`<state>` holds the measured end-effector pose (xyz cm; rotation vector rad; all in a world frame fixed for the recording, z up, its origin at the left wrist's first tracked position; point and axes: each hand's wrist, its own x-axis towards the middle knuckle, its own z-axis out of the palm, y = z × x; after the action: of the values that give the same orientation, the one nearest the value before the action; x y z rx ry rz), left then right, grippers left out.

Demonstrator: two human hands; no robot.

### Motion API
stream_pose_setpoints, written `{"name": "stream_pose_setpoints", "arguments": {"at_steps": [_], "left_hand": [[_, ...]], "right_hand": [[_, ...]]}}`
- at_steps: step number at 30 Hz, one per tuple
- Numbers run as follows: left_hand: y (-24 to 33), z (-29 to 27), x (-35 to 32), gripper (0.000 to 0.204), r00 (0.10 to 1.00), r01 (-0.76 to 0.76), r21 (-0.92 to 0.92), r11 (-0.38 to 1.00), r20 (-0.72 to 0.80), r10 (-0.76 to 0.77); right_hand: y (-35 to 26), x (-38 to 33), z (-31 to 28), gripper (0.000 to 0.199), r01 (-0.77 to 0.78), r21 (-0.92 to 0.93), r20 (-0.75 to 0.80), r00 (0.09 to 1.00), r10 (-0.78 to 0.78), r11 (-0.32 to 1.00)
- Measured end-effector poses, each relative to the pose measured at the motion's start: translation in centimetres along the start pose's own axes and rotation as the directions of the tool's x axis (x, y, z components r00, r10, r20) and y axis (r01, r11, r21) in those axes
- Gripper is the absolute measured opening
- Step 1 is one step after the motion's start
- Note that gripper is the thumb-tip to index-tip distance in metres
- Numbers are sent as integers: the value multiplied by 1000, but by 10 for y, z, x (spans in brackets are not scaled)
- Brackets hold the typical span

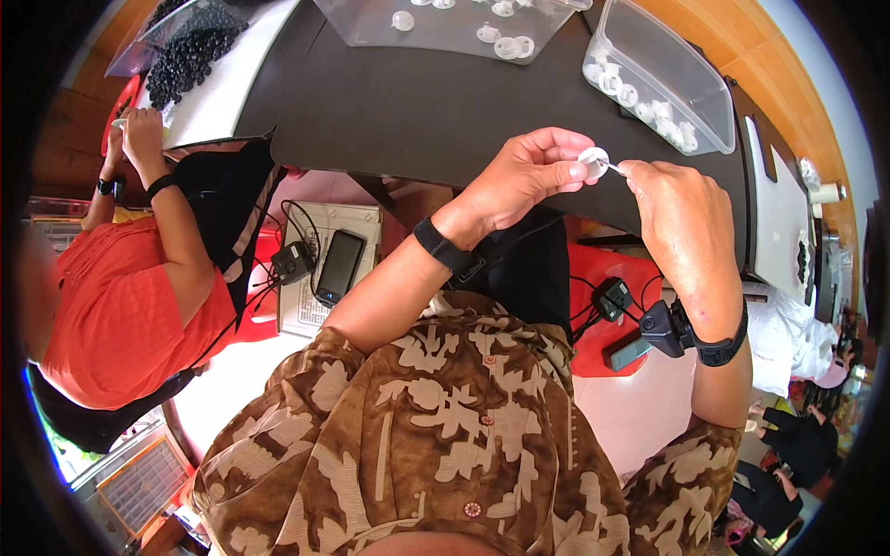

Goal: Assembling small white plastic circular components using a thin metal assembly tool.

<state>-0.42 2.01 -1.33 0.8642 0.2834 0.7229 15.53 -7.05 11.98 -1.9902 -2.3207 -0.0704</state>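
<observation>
Near the table's front edge, my left hand [521, 178] pinches a small round white plastic part [593, 163] between thumb and fingers. My right hand [680, 206] closes on a thin pale tool [613, 169], whose tip touches the part's right side. The tool's exact kind is hidden by the fingers. Past my right hand stands a clear plastic bin [709, 102] with several similar white parts in it. Another clear bin [371, 32], also holding white parts, is at the table's far side.
The dark table [315, 102] spans the front. On the left, a person in a red top [139, 296] works beside a heap of small black pieces [190, 60]. A phone-like device [341, 264] and a cabled black box [293, 262] lie on a carton [371, 222] below table level.
</observation>
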Motion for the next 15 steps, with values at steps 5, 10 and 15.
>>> {"name": "stream_pose_setpoints", "arguments": {"at_steps": [5,10,15], "left_hand": [[1,0,0,30,1000,3,3,1000,-3,-3],[5,4,-3,30,998,49,-54,997,-43,-51],[6,7,-6,26,999,25,-95,995,32,-22]], "right_hand": [[3,1,5,16,46,-37,-62,997,-49,998],[5,4,4,36,-26,445,-94,993,75,895],[5,10,45,40,136,728,-225,973,46,672]]}}
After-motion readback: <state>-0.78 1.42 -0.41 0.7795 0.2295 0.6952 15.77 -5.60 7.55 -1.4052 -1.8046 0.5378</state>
